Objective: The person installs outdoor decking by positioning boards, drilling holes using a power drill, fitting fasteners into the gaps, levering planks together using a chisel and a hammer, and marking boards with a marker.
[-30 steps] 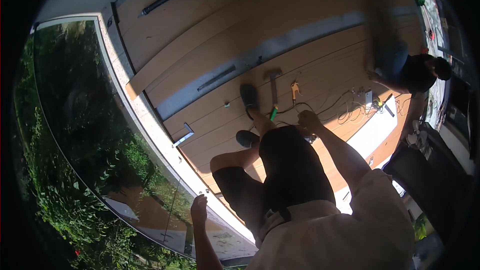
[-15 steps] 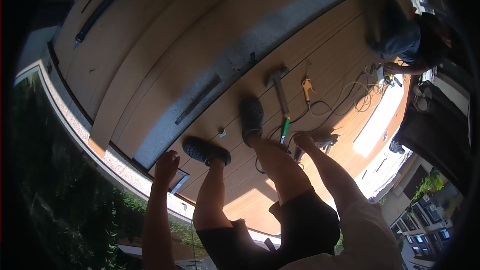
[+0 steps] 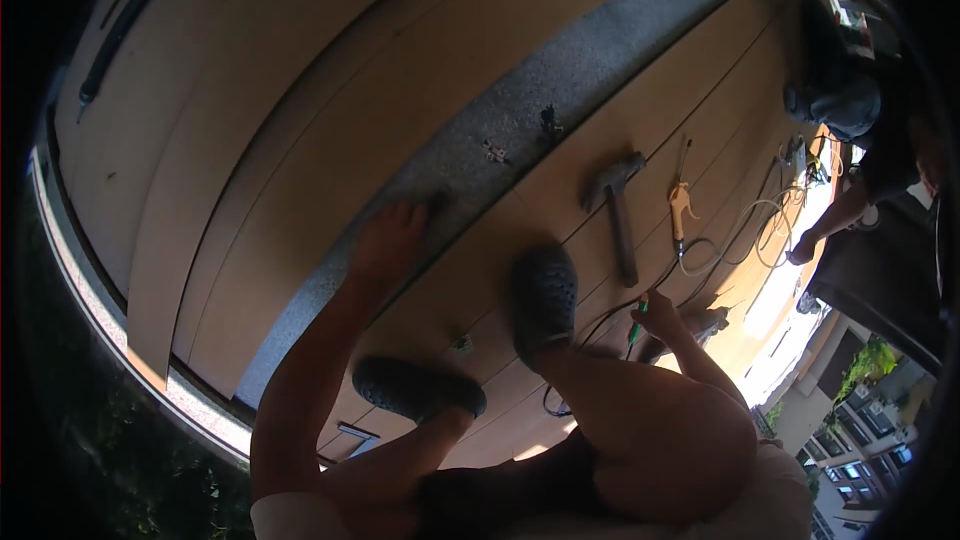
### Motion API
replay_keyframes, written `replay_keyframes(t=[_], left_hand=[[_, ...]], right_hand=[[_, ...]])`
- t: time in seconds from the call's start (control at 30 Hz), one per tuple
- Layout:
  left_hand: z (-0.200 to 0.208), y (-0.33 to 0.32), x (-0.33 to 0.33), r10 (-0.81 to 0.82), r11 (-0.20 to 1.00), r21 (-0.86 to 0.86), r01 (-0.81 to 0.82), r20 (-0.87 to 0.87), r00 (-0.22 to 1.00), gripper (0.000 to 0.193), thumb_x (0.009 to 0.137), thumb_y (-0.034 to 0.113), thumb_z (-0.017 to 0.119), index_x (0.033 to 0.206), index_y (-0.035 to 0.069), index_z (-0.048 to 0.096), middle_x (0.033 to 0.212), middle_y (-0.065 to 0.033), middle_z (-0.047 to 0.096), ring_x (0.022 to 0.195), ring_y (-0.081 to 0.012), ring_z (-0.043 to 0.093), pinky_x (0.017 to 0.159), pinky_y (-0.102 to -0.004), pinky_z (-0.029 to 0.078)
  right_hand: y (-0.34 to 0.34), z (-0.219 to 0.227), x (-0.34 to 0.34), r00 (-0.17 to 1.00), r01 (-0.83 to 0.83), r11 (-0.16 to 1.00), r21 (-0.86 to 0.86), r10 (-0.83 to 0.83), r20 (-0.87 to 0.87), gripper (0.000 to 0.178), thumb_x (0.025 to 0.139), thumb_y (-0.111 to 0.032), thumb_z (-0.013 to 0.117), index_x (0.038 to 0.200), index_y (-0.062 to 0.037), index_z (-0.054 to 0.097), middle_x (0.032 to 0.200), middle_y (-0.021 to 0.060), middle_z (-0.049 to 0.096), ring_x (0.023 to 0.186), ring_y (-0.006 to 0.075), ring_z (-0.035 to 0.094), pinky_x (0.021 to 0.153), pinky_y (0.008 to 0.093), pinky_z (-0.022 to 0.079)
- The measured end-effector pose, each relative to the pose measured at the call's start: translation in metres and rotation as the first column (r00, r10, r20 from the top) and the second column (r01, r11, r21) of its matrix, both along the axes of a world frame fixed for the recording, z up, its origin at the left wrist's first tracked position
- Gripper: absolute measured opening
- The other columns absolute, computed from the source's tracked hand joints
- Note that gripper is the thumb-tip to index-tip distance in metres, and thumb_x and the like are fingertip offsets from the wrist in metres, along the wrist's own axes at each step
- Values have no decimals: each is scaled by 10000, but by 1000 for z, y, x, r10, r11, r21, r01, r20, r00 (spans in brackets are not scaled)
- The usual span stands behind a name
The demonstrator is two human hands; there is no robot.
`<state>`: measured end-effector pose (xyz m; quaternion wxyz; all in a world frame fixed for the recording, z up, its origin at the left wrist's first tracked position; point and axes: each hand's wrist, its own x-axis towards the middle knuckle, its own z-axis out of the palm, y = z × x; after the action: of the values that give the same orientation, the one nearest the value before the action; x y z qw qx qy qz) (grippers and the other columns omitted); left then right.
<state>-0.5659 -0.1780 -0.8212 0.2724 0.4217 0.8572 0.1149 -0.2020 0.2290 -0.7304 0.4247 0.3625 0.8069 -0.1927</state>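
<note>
We see the left hand [image 3: 388, 240] stretched forward on a straight arm, palm down and fingers spread flat at the edge of the grey gritty strip [image 3: 520, 110] that runs between the tan deck boards [image 3: 330, 90]. The right hand [image 3: 655, 318] reaches down past the bent knee, its grip closed around a green-handled tool [image 3: 636, 330] near the floor; only a sliver of green handle shows, and we cannot tell what kind of tool it is. A dark clog [image 3: 544, 295] sits just left of that hand, a second clog [image 3: 418, 388] nearer the left arm. Beyond the right hand lie a hammer [image 3: 615, 210] and a yellow-handled nozzle tool [image 3: 680, 202], both apart from it, with a pale hose [image 3: 745, 235] looping beside them. Small metal fittings [image 3: 495, 151] rest on the grey strip, well ahead of the left hand. At the upper right, another person [image 3: 860, 130] crouches, mostly in shadow.
</note>
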Motion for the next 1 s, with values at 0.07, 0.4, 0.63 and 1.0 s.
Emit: replay_keyframes(t=[0.07, 0.4, 0.63, 1.0], left_hand=[[-10, 4, 0, 6, 999, 34, -5, -28, 1000, 326, 872, 221, 637, 1136, 44, 564, 1103, -177, 576, 1004, -334, 601, 830, -452, 518], [-30, 2, 12, 157, 968, 218, -123, -148, 976, 297, 815, 171, 666, 1056, 43, 549, 1018, -154, 604, 962, -348, 604, 833, -451, 516], [-15, -18, 23, 203, 978, 66, -196, -133, 970, 301, 782, 157, 677, 1031, 48, 548, 1009, -145, 608, 951, -331, 613, 821, -446, 518], [17, -2, 17, 344, 923, 247, -294, -192, 919, 177, 892, 203, 667, 921, 54, 576, 937, -130, 575, 900, -329, 600, 766, -441, 511]], right_hand=[[19, 33, -56, 988, 78, 997, 23, -74, -132, 363, 780, -240, 729, 1033, -32, 572, 928, 228, 675, 933, 443, 653, 819, 475, 527], [56, 71, -268, 829, 100, 659, -745, -469, -304, 359, 829, -82, 699, 1150, -5, 557, 1030, 137, 666, 908, 204, 668, 785, 312, 565], [28, 27, -332, 796, -581, 708, -402, 389, -465, 361, 746, -137, 698, 1087, -51, 613, 959, 120, 651, 909, 265, 643, 823, 395, 504], [13, -47, -409, 492, -870, 454, -190, 787, -372, 422, 911, -533, 619, 1006, -123, 658, 808, 166, 658, 802, 386, 642, 698, 481, 479]])
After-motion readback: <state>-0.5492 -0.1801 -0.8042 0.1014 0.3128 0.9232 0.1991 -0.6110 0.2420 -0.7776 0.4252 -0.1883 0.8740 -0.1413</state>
